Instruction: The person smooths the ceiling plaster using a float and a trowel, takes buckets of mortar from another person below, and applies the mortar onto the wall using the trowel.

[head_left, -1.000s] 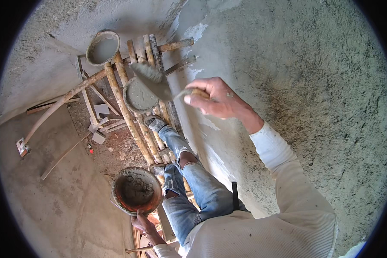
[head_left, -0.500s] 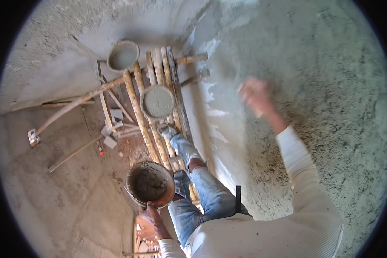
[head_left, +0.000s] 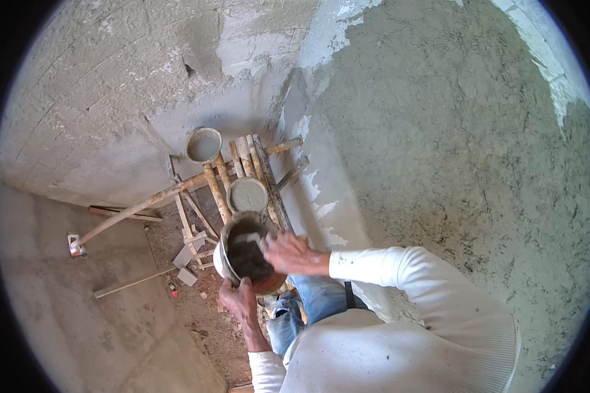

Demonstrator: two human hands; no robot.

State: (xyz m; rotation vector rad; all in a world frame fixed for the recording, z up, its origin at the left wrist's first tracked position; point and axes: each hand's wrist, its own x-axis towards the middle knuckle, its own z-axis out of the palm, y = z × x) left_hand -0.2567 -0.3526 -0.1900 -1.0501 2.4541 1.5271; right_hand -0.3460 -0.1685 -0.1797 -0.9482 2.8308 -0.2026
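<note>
My left hand (head_left: 240, 302) is closed on the near rim of a round mortar bucket (head_left: 217, 257), tilted with its mouth toward me. Dark wet mortar (head_left: 248, 261) lies inside it. Over the bucket's right side, my right hand (head_left: 290, 254) is closed around a small trowel (head_left: 254, 240). The trowel's pale blade reaches into the mouth, its far end hard to make out against the mortar. Beyond stand two more round containers: one full of grey mix (head_left: 249, 195) just past the bucket, another with grey liquid (head_left: 204, 147) farther back.
Under me is a scaffold of round wooden poles (head_left: 262, 173). A long pole (head_left: 144, 204) runs from it to the left wall. To the right rises a wall of rough, wet-looking plaster (head_left: 432, 150). Boards and tile pieces (head_left: 187, 275) lie on the ground below.
My right hand has come down and left from the plastered wall to the bucket. My left hand has brought the bucket slightly right and up in view. The view has shifted too.
</note>
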